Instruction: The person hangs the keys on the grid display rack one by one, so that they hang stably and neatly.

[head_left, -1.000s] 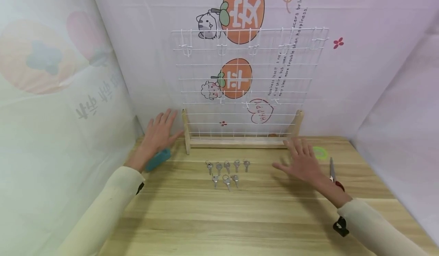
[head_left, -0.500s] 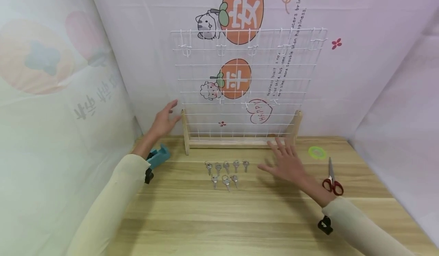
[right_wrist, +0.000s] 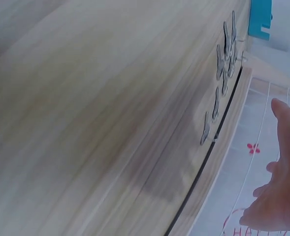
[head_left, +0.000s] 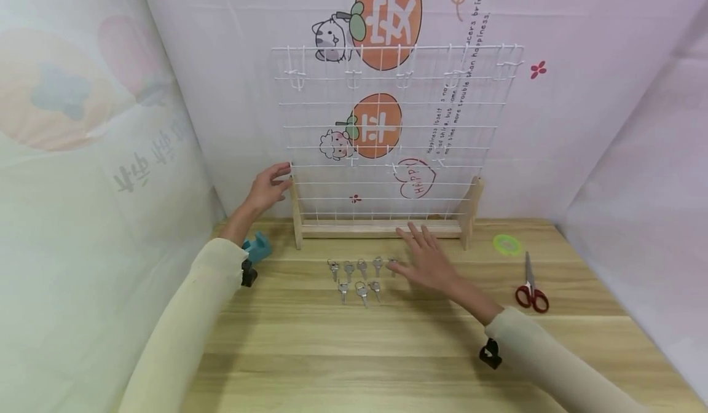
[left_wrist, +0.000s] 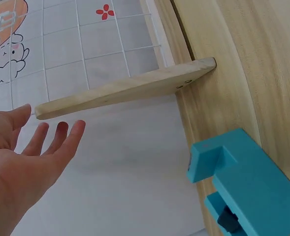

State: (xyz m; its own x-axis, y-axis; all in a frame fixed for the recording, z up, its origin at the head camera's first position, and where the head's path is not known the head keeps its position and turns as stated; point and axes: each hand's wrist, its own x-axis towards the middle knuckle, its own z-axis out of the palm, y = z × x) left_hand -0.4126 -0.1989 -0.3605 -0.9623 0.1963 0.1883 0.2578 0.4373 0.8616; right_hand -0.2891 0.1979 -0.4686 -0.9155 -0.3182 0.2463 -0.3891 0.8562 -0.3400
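My left hand (head_left: 275, 178) is raised beside the left edge of a white wire grid rack (head_left: 387, 127), just above its wooden foot (left_wrist: 130, 91). Its fingers (left_wrist: 61, 140) are spread and hold nothing. My right hand (head_left: 421, 252) hovers palm down with straight fingers at the right end of several silver keys (head_left: 358, 275), which lie in two rows on the wooden table (head_left: 354, 351). The right wrist view shows the keys (right_wrist: 222, 64) along the rack's wooden base (right_wrist: 216, 167), with my right hand (right_wrist: 282, 191) at the frame's edge.
A teal block (head_left: 257, 248) lies on the table below my left wrist, also in the left wrist view (left_wrist: 248, 189). Red-handled scissors (head_left: 530, 289) and a green ring (head_left: 507, 244) lie at the right. Printed fabric walls close in the table at the back and sides.
My left hand has lifted off the teal block up to the rack's left edge. My right hand has slid left, from beside the scissors to the keys.
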